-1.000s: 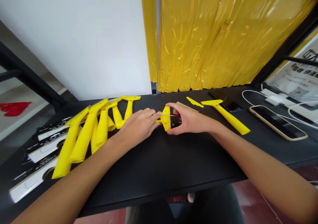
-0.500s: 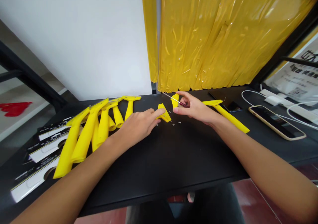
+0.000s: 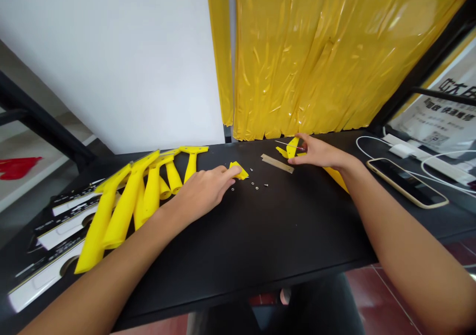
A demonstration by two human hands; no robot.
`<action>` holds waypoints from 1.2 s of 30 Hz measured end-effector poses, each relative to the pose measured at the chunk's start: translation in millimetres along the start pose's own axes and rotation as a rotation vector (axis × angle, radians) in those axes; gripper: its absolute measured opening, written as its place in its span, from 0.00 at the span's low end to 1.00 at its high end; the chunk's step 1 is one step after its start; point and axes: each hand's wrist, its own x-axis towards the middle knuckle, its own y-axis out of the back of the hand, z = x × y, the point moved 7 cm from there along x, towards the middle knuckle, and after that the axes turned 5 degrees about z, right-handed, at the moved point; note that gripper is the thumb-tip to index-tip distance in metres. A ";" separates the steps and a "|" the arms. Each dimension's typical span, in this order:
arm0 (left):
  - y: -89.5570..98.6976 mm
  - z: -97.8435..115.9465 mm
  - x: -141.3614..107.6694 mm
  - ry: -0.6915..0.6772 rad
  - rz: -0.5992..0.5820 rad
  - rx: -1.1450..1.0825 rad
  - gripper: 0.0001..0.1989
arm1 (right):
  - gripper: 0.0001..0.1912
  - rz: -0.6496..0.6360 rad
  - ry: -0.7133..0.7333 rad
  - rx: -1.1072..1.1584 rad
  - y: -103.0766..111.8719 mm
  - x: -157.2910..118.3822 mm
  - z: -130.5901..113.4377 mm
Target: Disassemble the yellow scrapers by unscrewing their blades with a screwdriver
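My left hand [image 3: 208,185] reaches to the middle of the black table, thumb and fingers closed on a small yellow plastic plate [image 3: 242,170]. My right hand [image 3: 318,151] is farther right. A screwdriver [image 3: 290,144] with a thin shaft and dark red handle is in its grip, pointing left. Between the same fingers stands a second yellow plate [image 3: 292,148]. Just left of this hand lie flat metal blades [image 3: 278,163], one partly over another. Several small screws and nuts [image 3: 256,188] are scattered between my hands. A yellow scraper handle [image 3: 336,179] is partly hidden beneath my right wrist.
Several yellow scrapers [image 3: 122,211] are heaped on the left, beside black-and-white boxes [image 3: 48,275]. To the right lie a phone [image 3: 407,182] and a white power strip [image 3: 427,159] with cables. A white panel [image 3: 148,67] and yellow plastic sheeting [image 3: 297,57] stand behind the table.
My right hand has moved right with the screwdriver and the yellow plate, close to the scraper. The metal blades now show on the table. My left hand keeps its grip, almost unmoved.
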 end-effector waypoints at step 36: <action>-13.2 -10.7 -1.3 0.799 0.423 -1.738 0.11 | 0.15 -0.344 0.178 0.591 -89.8 -88.5 -155.5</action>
